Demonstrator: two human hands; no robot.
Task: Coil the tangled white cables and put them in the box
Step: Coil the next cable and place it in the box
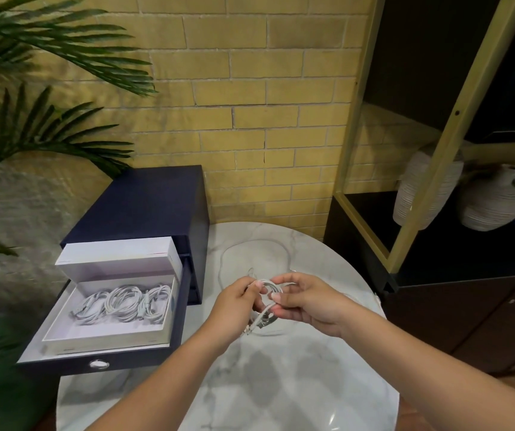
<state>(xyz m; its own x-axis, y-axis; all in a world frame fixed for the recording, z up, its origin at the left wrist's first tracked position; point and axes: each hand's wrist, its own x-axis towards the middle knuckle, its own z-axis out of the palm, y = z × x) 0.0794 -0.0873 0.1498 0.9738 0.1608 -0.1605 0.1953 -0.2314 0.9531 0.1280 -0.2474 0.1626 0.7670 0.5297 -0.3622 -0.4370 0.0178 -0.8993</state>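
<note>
We counted two hands, one cable in work, three coiled cables boxed and two vases. The left hand (pixel 234 301) and right hand (pixel 307 301) both pinched the white cable (pixel 269 286) with curled fingers, holding it as a small ring above the marble table (pixel 281 384). The ring stood roughly upright and faced the camera, with the plug ends hanging below the hands. Its loose tail (pixel 223 259) ran away over the tabletop in a wide loop toward the wall. The coiled cables (pixel 125 303) lay side by side in a left-to-right row in the open white box (pixel 107 339), lid raised at the back. The box sat in the pulled-out drawer (pixel 94 363) of a navy cabinet (pixel 144 206), left of the hands, with the drawer's side wall between them. Palm fronds (pixel 47 57) were far left, and the vases (pixel 424 194) were on the dark shelf unit (pixel 467 306) to the right.
</note>
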